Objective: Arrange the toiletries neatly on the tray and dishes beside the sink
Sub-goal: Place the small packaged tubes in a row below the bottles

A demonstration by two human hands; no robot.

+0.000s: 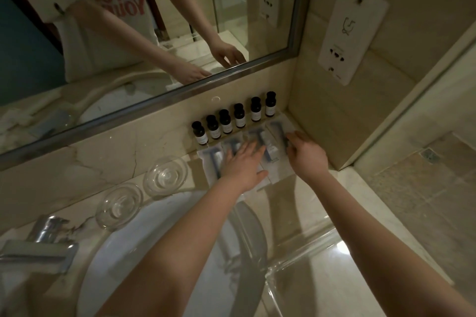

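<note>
Packets point(212, 162): left hand point(242, 163) pressing flat; right hand point(306, 154) grip unclear. Bottle labels point(240, 122) unreadable.

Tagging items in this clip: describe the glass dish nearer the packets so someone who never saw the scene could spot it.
Start at the white sink; behind its rim, on the marble counter, sit two round clear glass dishes. Take the dish farther from the tap. Unlike its twin, it lies right beside the packets under the left hand.
</note>
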